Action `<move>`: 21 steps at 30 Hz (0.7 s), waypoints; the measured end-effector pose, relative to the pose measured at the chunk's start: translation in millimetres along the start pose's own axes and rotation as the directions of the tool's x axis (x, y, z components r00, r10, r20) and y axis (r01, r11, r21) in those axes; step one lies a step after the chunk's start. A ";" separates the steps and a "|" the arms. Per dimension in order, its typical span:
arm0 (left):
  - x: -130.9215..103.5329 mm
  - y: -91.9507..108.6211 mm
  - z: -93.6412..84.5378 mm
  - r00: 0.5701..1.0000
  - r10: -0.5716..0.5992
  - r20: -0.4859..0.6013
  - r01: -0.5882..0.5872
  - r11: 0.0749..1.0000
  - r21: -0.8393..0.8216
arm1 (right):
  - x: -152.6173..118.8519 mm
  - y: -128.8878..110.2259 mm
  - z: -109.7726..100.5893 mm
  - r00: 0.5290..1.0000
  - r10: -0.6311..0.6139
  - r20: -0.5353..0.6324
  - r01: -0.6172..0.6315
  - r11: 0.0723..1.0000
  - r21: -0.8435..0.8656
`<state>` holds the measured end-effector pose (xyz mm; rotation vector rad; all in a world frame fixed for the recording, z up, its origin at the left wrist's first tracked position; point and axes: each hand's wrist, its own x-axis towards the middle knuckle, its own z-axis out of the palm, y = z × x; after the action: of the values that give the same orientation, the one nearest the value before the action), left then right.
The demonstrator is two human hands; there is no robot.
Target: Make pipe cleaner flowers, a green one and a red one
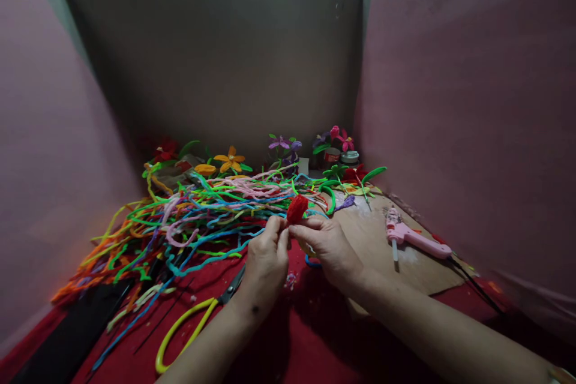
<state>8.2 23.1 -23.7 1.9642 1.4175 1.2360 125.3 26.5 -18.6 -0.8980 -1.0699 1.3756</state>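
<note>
A small red fuzzy flower piece (297, 209) stands upright between my hands, in the middle of the view. The fingers of my left hand (269, 252) pinch its base from the left. My right hand (330, 247) pinches the same base from the right, its fingertips touching those of the left. Beside my left wrist lie scissors with yellow handles (185, 331), partly under my forearm. A large heap of coloured fuzzy stems (225, 204) spreads behind and left of my hands.
A pink glue gun (418, 241) with a black cord rests on a brown board (373, 240) at the right. Finished fuzzy flowers (230, 159) and small jars (350, 158) line the back. A black flat object (76, 336) lies front left on red cloth (315, 342).
</note>
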 end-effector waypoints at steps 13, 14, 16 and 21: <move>2.9 5.9 -2.0 0.912 -0.287 0.294 0.411 0.647 -0.642 | 6.4 -13.1 -11.4 0.985 0.077 0.151 -0.070 0.996 -0.049; 3.2 5.7 -2.4 0.903 -0.289 0.316 0.429 0.614 -0.663 | 9.5 -8.5 -13.9 0.980 0.092 0.174 -0.089 0.996 -0.022; 3.7 4.6 -3.5 0.888 -0.292 0.356 0.460 0.546 -0.700 | 14.0 -0.4 -17.3 0.971 0.115 0.211 -0.124 0.992 0.031; 4.2 0.5 -6.2 0.839 -0.306 0.451 0.542 0.377 -0.751 | 11.7 1.9 -15.9 0.967 0.077 0.243 -0.099 0.992 0.079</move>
<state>3.7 25.7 -18.4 0.8872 0.7937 1.0683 138.8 39.9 -24.4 -0.7327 -1.1497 1.6248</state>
